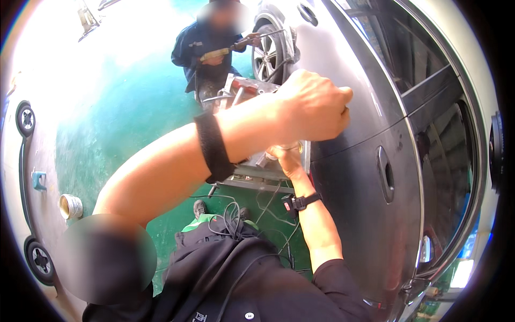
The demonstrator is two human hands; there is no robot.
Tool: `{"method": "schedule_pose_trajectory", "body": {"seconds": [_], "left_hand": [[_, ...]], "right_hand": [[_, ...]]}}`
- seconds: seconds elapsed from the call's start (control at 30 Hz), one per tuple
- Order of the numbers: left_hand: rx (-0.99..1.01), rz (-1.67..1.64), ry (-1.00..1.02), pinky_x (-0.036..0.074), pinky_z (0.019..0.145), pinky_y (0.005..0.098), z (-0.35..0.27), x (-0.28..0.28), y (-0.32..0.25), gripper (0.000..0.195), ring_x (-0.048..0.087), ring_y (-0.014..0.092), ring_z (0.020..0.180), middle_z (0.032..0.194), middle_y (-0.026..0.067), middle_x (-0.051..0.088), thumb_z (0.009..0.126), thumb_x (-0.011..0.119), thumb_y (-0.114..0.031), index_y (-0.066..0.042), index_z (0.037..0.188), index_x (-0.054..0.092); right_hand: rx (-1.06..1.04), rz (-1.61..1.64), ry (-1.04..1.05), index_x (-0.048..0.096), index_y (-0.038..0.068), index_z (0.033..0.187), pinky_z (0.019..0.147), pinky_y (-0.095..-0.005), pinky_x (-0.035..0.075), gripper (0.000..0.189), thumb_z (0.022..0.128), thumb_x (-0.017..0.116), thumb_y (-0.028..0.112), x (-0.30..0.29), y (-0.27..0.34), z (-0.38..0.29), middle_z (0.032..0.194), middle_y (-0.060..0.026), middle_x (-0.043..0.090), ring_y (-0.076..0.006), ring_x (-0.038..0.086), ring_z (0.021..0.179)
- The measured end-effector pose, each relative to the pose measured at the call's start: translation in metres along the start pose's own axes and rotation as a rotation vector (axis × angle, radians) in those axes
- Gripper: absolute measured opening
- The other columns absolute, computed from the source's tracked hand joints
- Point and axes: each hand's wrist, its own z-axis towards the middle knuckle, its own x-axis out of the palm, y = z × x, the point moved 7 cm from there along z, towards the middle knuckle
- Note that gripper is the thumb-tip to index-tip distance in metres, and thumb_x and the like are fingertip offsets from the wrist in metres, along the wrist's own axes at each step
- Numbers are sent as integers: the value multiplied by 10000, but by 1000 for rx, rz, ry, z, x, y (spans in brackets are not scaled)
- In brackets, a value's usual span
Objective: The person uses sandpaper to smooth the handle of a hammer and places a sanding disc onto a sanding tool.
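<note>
My left arm, with a black band [214, 147] at the wrist, reaches across to the right. My left hand [314, 106] is curled into a fist in front of the grey car's side [342, 161]. Its palm is turned away, so whatever may be inside is hidden. Below it, my right hand [287, 159] is over a metal cart [245, 177], its fingers at a small round yellowish thing [300, 147]. Part of that hand is covered by my left forearm. A black strapped device [295, 204] sits on my right wrist.
Beyond the cart a co-worker [209, 52] in dark clothing holds a long rod tool with a tan grip [217, 54] by the car wheel [267, 56]. Cables [231, 221] hang before my waist. A bucket [71, 207] and a blue stool [39, 181] stand left.
</note>
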Motion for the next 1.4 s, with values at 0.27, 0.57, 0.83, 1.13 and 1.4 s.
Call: {"method": "schedule_pose_trajectory", "body": {"seconds": [0.27,0.57,0.83,1.13,1.4], "left_hand": [[87,-44,-80,512,554,492,7,7,0,252,648,380,560,578,156,603,916,601,-272,-36,828,610],[98,-60,-63,523,595,488,7,4,-7,230,666,378,595,615,157,643,891,589,-263,-49,819,636],[101,-66,-60,532,606,464,3,5,-12,239,697,356,618,632,157,670,866,590,-276,-57,810,667],[72,-54,-52,521,593,476,-5,5,-2,233,689,359,609,626,154,664,875,579,-266,-55,822,664],[102,-80,-150,484,547,497,-16,-2,3,217,627,386,546,574,166,603,861,605,-245,-45,780,615]], "right_hand": [[-127,122,33,598,-11,1265,878,-333,514,388,942,735,154,-34,23,21,1209,-32,631,-148,584,1053],[-140,-109,8,533,14,1400,1057,-379,448,446,1018,648,213,-38,29,8,1408,-118,565,-200,531,1259],[-24,-122,76,608,9,1294,926,-351,526,401,922,728,99,-25,-60,-2,1243,-62,644,-164,609,1101],[-184,-43,-36,491,13,1399,968,-356,524,519,963,728,161,-30,29,14,1308,-68,572,-182,585,1152],[-15,111,-47,634,-5,1293,1080,-406,437,450,872,756,100,-16,37,6,1271,-56,652,-221,565,1235]]}}
